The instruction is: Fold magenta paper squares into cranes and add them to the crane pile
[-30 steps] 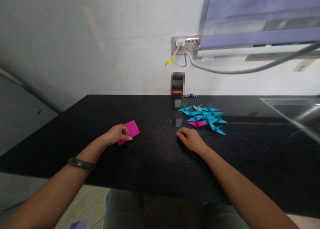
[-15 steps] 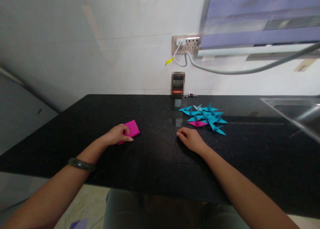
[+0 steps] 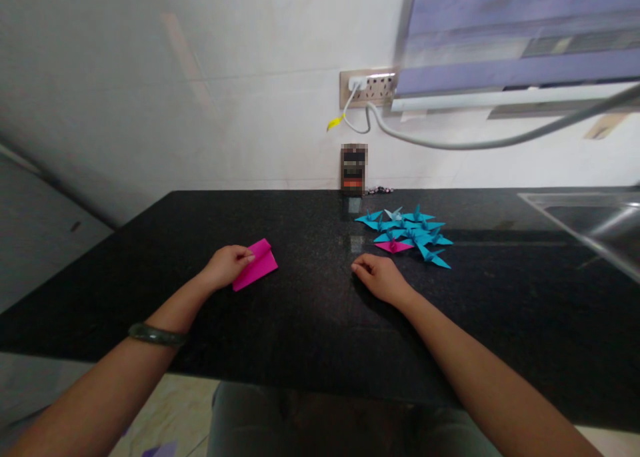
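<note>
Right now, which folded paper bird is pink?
The pink bird, front left of the group, just beyond the right hand; the other birds are blue, one paler.

A glossy dark-green bangle (image 3: pixel 158 335) circles the bare left forearm (image 3: pixel 107 385)

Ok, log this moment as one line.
left hand: holding pink paper; right hand: curled, resting on black counter; blue paper cranes: grouped beyond right hand; pink crane: beside them

The wall (image 3: pixel 260 130) is white with faint lines, a socket (image 3: pixel 383 90) and a fat grey cable (image 3: pixel 475 145) sit below and beside a big purple panel (image 3: pixel 475 37), and the shiny black worktop (image 3: pixel 310 337) has a metal sink (image 3: pixel 580 236) on the right, above a pale floor (image 3: pixel 173 407).
</note>
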A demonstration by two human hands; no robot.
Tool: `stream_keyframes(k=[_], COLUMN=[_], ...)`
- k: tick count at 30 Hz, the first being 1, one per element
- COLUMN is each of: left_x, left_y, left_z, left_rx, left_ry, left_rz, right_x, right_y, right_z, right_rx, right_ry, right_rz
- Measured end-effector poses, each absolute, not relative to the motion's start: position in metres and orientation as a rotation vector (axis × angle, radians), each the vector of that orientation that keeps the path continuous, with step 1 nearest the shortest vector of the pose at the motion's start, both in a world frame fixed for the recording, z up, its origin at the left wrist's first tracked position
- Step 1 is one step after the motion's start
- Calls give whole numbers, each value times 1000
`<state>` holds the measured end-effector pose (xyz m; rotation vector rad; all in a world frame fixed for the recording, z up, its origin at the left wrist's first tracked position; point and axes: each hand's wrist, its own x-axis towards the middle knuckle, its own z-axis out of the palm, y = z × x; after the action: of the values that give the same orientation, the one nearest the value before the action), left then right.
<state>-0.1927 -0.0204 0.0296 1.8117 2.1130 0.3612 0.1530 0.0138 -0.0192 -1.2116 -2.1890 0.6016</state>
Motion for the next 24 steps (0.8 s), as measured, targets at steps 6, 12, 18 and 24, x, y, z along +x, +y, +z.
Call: stream_keyframes(k=[6, 12, 18, 24], left_x=[-104, -13, 6, 5], left_y=[-11, -7, -4, -3], left_z=[45, 39, 24, 29], left_rx=[2327, 2595, 2059, 703], left_ry=[1897, 1335, 1348, 912], left_rz=[889, 832, 1094, 1038], right_x=[149, 151, 160, 163], right_y=[16, 16, 23, 8], right_z=[-13, 1, -8, 8], right_rx=[-1221, -950, -1152, -963], right_ry=[-1764, -1032, -1118, -2071], right_rz=[1006, 1694, 1190, 226])
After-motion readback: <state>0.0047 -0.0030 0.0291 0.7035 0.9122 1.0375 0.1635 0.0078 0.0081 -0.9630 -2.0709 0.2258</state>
